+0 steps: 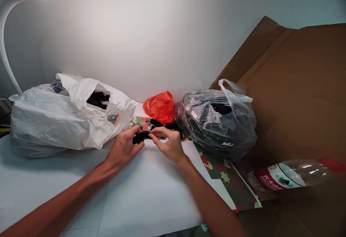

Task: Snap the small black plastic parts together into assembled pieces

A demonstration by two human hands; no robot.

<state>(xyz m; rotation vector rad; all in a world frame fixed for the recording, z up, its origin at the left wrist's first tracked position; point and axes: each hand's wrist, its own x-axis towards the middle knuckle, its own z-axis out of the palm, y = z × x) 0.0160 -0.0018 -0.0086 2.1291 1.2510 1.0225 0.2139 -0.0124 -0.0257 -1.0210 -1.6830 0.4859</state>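
I saw the white worktop (148, 186) spread out below both hands. I had the left hand (125, 142) gripping a black piece (138, 138) between thumb and fingers, and the right hand (172, 146) pinching at its right end; any small part between those fingertips was too tiny to make out. Well right of the hands lay a red-capped bottle (310, 172). Just beyond them sat more black pieces (156, 123), a white bag (51, 121) leftward, a clear bag (194, 111) rightward, and a red bag (160, 106) behind.
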